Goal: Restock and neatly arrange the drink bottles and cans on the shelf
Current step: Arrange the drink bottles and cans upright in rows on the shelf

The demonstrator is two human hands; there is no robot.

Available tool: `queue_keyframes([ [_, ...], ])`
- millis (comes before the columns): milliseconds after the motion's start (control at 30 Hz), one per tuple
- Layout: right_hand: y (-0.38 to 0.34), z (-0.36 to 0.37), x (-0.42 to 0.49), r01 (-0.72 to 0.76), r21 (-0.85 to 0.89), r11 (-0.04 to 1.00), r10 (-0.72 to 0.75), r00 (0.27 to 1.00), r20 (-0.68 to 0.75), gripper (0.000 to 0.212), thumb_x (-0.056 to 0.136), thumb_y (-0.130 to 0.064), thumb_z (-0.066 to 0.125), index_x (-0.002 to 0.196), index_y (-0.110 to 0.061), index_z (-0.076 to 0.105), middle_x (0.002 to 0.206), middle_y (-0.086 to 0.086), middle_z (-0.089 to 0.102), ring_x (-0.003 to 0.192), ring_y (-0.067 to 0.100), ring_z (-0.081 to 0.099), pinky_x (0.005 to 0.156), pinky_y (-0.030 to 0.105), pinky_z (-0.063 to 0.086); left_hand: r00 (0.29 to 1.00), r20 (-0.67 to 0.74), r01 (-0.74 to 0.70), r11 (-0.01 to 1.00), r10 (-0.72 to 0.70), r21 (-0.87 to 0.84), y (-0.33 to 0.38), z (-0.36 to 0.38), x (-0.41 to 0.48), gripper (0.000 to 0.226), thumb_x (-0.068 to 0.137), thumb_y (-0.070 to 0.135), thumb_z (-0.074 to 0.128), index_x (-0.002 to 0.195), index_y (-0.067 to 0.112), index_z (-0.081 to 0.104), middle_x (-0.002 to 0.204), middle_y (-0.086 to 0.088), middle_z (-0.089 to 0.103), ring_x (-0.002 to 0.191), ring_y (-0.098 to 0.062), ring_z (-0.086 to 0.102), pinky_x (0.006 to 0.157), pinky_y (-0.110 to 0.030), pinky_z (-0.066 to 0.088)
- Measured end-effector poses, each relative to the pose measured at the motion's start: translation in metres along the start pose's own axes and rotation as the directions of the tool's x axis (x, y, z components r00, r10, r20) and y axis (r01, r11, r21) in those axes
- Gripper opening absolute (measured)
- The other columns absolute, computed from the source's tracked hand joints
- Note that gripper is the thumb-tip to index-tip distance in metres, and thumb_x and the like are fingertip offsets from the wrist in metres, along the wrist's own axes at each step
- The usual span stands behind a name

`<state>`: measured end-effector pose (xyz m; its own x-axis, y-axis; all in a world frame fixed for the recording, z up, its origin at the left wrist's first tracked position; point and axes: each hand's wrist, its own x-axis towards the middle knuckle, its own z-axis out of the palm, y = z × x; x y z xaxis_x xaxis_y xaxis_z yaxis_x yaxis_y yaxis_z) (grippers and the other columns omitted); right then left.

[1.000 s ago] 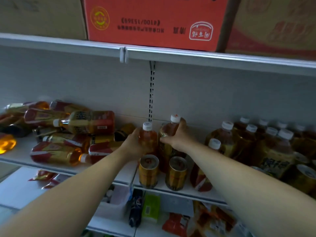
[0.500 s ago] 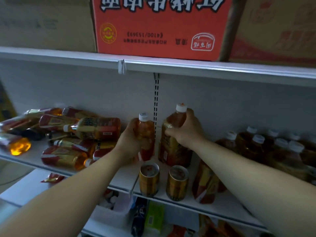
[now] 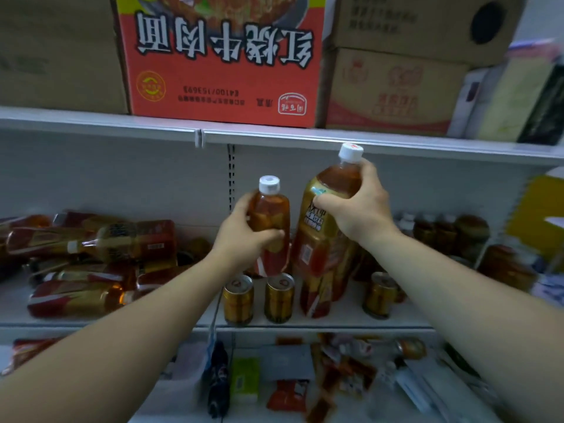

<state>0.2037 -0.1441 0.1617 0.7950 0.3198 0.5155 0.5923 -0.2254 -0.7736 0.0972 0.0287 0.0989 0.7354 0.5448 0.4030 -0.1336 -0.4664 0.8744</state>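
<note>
The head view looks straight at a white drinks shelf [image 3: 341, 323]. The left hand [image 3: 244, 239] is wrapped round the middle of a small tea bottle [image 3: 271, 209], thumb across its front and fingers behind, and holds it upright with its white cap [image 3: 269, 183] uppermost. Just to its right, the right hand [image 3: 360, 209] grips the shoulder of a large tea bottle [image 3: 320, 254], fingers curled over the gold label just below its white cap [image 3: 351, 152]. This bottle leans slightly, its top towards the right. The two bottles stand side by side, close together, above the middle of the shelf; whether either base touches the board cannot be told.

Below the small bottle two gold cans [image 3: 258, 300] stand upright next to each other at the shelf's front edge, and a third gold can [image 3: 380, 294] stands further right, beyond the large bottle. To the left, a heap of tea bottles [image 3: 91, 264] lies on its side. At the back right, a row of dark bottles [image 3: 442, 230] stands upright.

The upper shelf [image 3: 274, 137] carries a red carton [image 3: 219, 62] printed upside down, with brown cartons [image 3: 390, 87] beside it. The tier below holds blurred packets [image 3: 290, 395].
</note>
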Motion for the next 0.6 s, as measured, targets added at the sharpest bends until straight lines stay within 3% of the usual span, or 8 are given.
queue_keyframes([
  [133,0.019,-0.062,-0.002,-0.056,-0.058,0.997,0.048,0.99,-0.129,0.084,0.049,-0.052,0.072,0.126,-0.04,0.042,0.112,-0.006,0.057,0.099,0.016,0.057,0.086,0.037,0.05,0.988,0.137,-0.067,0.995,0.076,-0.071,0.027,0.053,-0.006,0.083,0.064,0.028,0.083,0.132,0.042,0.038,0.113,0.014,0.059,0.105,-0.008,0.058,0.088,-0.032,0.05],
  [233,0.043,-0.114,-0.006,-0.099,-0.079,0.992,0.08,0.972,-0.22,0.076,0.049,-0.051,0.072,0.118,-0.043,0.042,0.107,-0.007,0.058,0.095,0.015,0.059,0.076,0.029,0.049,0.972,0.204,-0.099,0.989,0.119,-0.108,0.044,0.106,-0.009,0.075,0.062,0.026,0.083,0.122,0.046,0.044,0.107,0.017,0.062,0.098,-0.002,0.06,0.086,-0.029,0.052],
  [433,0.109,-0.227,-0.011,-0.184,-0.17,0.968,0.115,0.928,-0.354,0.082,0.046,-0.054,0.071,0.123,-0.041,0.044,0.108,-0.008,0.059,0.096,0.017,0.058,0.086,0.04,0.051,0.944,0.308,-0.085,0.988,0.122,-0.132,0.069,0.236,-0.022,0.074,0.06,0.024,0.084,0.12,0.042,0.046,0.103,0.018,0.063,0.094,-0.002,0.062,0.083,-0.024,0.049],
  [600,0.178,-0.309,-0.003,-0.227,-0.184,0.956,0.161,0.935,-0.316,0.088,0.05,-0.05,0.075,0.13,-0.037,0.041,0.115,-0.003,0.057,0.1,0.02,0.057,0.088,0.045,0.051,0.952,0.307,0.015,0.995,0.015,-0.094,0.072,0.339,-0.031,0.083,0.062,0.026,0.085,0.131,0.036,0.041,0.108,0.014,0.061,0.099,-0.009,0.061,0.089,-0.032,0.05],
])
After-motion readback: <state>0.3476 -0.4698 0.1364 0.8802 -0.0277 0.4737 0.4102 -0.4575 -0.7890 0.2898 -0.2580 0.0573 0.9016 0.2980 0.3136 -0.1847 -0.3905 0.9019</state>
